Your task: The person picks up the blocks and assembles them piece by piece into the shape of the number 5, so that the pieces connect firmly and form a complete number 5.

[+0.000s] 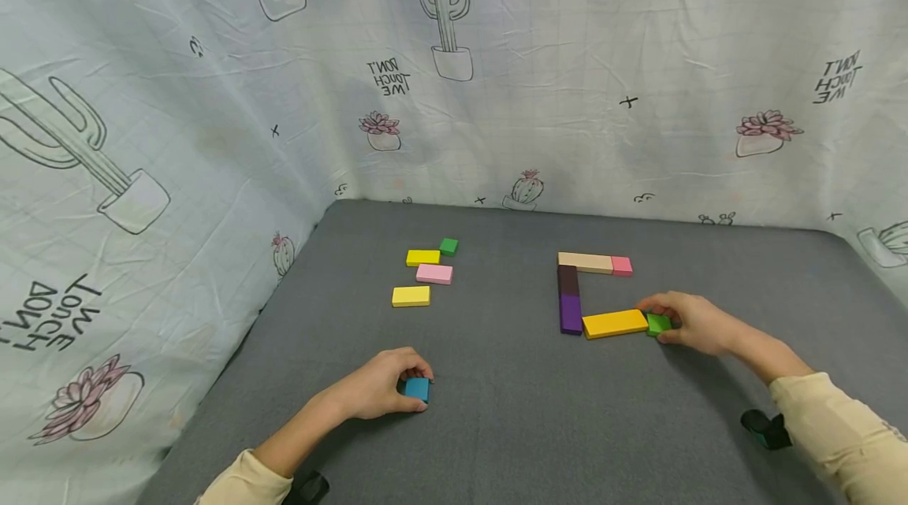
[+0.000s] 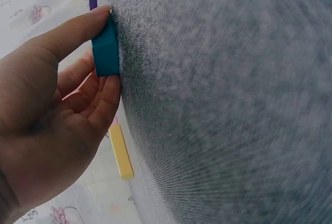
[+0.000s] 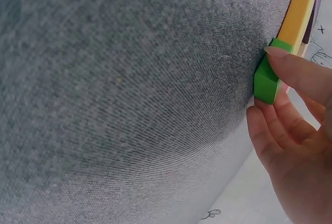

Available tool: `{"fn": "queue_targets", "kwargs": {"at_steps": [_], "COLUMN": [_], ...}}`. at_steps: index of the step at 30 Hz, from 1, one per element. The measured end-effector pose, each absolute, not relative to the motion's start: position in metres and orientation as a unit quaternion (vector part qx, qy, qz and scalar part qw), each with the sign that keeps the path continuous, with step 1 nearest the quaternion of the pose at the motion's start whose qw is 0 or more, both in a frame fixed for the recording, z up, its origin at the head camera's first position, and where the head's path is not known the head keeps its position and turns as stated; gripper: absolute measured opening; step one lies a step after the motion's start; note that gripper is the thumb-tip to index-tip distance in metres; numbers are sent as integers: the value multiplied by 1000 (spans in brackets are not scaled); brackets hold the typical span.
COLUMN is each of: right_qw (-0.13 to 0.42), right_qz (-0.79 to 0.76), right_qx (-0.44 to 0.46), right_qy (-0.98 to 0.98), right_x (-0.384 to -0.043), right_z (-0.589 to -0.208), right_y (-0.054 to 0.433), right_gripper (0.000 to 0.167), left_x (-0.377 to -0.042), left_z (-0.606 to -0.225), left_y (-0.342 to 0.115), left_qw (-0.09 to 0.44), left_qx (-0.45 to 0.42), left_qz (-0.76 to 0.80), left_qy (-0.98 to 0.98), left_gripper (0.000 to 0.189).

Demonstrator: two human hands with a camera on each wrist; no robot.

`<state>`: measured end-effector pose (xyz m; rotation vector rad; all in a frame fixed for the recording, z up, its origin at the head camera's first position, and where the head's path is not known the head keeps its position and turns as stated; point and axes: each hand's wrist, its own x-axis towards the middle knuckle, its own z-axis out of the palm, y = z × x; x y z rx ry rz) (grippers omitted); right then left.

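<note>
My left hand (image 1: 376, 385) pinches a small blue block (image 1: 417, 389) between thumb and fingers, down at the grey table surface. In the left wrist view the thumb lies on one side of that block (image 2: 106, 52) and the fingers on the other. At the right, my right hand (image 1: 698, 321) grips a small green block (image 1: 658, 324) by its sides. This green block (image 3: 267, 79) sits against the end of a long orange-yellow block (image 1: 615, 324). The other end of the orange-yellow block meets a purple block (image 1: 571, 315).
A dark brown block (image 1: 567, 280), a beige block (image 1: 585, 262) and a coral-pink block (image 1: 621, 266) continue the row from the purple one. Farther left lie yellow blocks (image 1: 411, 297), a pink block (image 1: 434, 274) and another green block (image 1: 449, 246). A cactus-print curtain (image 1: 567, 79) surrounds the table.
</note>
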<state>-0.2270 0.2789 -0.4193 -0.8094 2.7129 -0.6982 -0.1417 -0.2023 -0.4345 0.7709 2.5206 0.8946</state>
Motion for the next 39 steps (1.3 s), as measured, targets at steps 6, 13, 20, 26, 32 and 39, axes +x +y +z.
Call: {"fn": "queue_targets", "kwargs": {"at_steps": [6, 13, 20, 26, 32, 39], "right_qw": [108, 87, 71, 61, 52, 48], "right_qz": [-240, -237, -243, -250, -251, -258], "right_qx": [-279, -278, -271, -271, -275, -277], "right_qy": [923, 927, 929, 928, 927, 925], "right_x": [-228, -226, -220, -217, -214, -212], "right_z": [-420, -422, -424, -428, -428, -427], "right_y": [280, 282, 284, 285, 285, 285], "right_gripper": [41, 39, 40, 42, 46, 49], "left_x": [-142, -143, -142, -142, -142, -142], "left_z": [-435, -434, -435, -435, -434, -435], "left_y": [-202, -201, -201, -201, -202, -202], "left_qw": [176, 176, 175, 172, 170, 170], "left_qx": [274, 276, 275, 278, 279, 281], "left_qz": [316, 319, 316, 317, 317, 318], "left_qy": [891, 890, 891, 890, 891, 889], "left_gripper": [30, 29, 29, 30, 30, 30]}}
